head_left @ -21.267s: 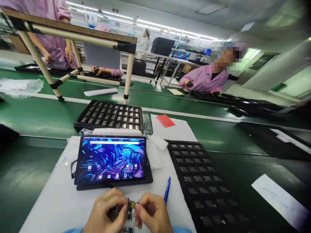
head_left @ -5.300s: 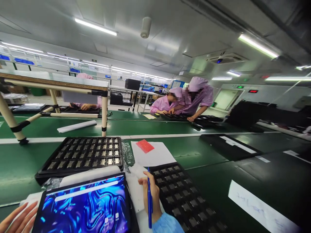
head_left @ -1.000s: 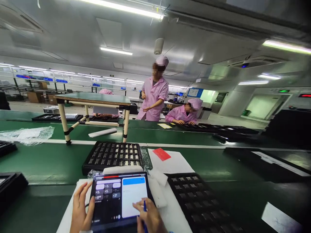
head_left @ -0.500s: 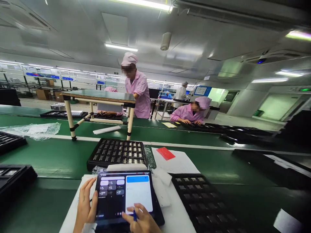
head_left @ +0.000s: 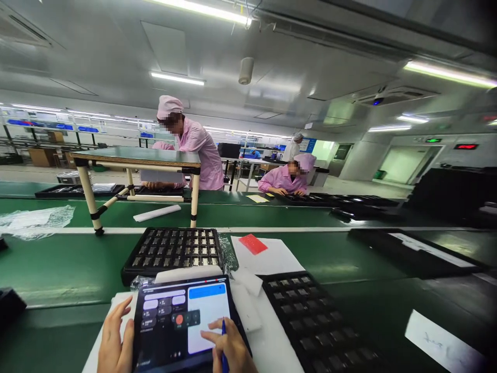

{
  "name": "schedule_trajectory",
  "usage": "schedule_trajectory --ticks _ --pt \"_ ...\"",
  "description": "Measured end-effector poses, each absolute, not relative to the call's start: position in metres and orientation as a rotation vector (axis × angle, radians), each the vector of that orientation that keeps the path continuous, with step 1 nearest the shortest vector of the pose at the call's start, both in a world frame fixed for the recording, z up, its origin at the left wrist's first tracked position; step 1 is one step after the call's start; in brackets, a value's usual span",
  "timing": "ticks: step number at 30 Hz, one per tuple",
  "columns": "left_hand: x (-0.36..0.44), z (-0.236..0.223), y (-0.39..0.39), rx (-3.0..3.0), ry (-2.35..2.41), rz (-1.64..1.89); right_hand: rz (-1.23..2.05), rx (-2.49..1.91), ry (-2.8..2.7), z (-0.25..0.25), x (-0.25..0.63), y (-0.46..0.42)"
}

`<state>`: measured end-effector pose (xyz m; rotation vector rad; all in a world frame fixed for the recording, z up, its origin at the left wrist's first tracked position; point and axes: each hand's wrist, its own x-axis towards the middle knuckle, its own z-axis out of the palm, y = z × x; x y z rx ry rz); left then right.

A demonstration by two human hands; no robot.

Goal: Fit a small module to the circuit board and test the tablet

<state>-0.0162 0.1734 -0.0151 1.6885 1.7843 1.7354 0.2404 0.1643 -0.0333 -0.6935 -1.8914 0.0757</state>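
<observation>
A black tablet (head_left: 182,324) lies in front of me on a white sheet (head_left: 267,336), its screen showing a settings panel with grey tiles and a white pane. My left hand (head_left: 114,342) rests flat against the tablet's left edge, fingers stretched out. My right hand (head_left: 229,349) holds a blue pen (head_left: 224,342) and its forefinger touches the lower part of the screen. A black tray of small metal parts (head_left: 174,251) stands just beyond the tablet. A second black tray (head_left: 314,321) lies to the right of it.
A red card (head_left: 252,243) lies on white paper (head_left: 272,259) on the green conveyor (head_left: 70,259). A pipe-frame stand (head_left: 135,171) straddles the far belt. Two people in pink coats work across the line. Black trays (head_left: 411,248) and a white slip (head_left: 442,342) lie at the right.
The standing person in pink has walked left behind the stand. My right forefinger has shifted on the screen, where an orange dot now shows. My head has turned slightly.
</observation>
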Motion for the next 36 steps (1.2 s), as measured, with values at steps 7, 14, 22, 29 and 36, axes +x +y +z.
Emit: schedule_trajectory --ticks 7,14,22,29,36 --pt "-0.015 -0.012 0.174 1.641 1.774 1.73 -0.016 -0.753 -1.944 -0.014 0.244 0.165" --pt "-0.013 -0.008 0.173 1.552 1.785 1.732 -0.017 -0.735 -2.041 -0.018 0.234 0.168" --pt "-0.018 -0.013 0.179 1.322 1.782 1.724 0.05 -0.915 -1.86 -0.029 0.249 0.167" --pt "-0.026 -0.019 0.186 1.104 1.665 1.775 0.459 -1.044 -1.199 -0.017 0.289 0.19" --pt "-0.032 -0.023 0.189 1.02 1.637 1.742 0.876 -0.868 -0.731 -0.013 0.322 0.213"
